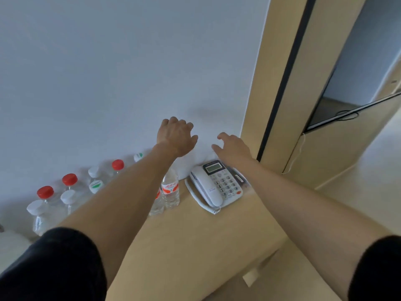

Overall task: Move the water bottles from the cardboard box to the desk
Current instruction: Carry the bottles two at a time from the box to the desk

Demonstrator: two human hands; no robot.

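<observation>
Several clear water bottles stand along the wall on the light wooden desk (191, 231), some with red caps (45, 191), some with white caps (68, 196). One bottle with a red and white label (170, 190) stands beside the phone, partly behind my left forearm. My left hand (176, 135) hovers above the bottles near the wall, fingers relaxed and holding nothing. My right hand (233, 146) hangs over the phone, fingers spread, also holding nothing. No cardboard box is in view.
A white desk phone (217, 185) with a coiled cord sits at the desk's right end. Behind it lies something white against the wall (191, 161). A wooden panel (260, 94) rises to the right, with a dark screen (351, 79) beyond it.
</observation>
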